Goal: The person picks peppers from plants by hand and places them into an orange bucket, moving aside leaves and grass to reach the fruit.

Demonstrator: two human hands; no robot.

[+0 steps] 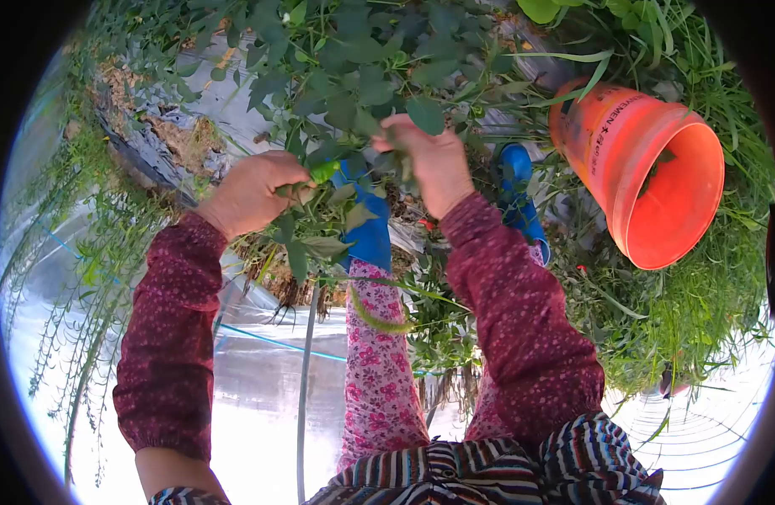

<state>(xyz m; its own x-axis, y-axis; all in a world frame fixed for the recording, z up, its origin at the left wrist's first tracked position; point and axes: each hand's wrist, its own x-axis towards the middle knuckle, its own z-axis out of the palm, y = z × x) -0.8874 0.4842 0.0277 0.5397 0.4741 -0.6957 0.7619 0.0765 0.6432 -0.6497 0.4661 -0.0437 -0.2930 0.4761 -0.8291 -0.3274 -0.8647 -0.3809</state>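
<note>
My left hand is closed in a pinch, its thumb and fingertips on a small bright green leaf-like piece at the edge of the leafy plant. Just to the right, my right hand reaches in among the dark green leaves with its fingers curled. Leaves and blur cover its fingertips, and I cannot tell what they grip. Below and between the hands hang more leafy stems, some lighter green and drooping.
An orange bucket lies tipped on its side at the right, its mouth toward me, with some green inside. Blue shoes stand under the plants. Sheet film covers the soil; tall grass grows at right. A thin grey hose or pole runs upright.
</note>
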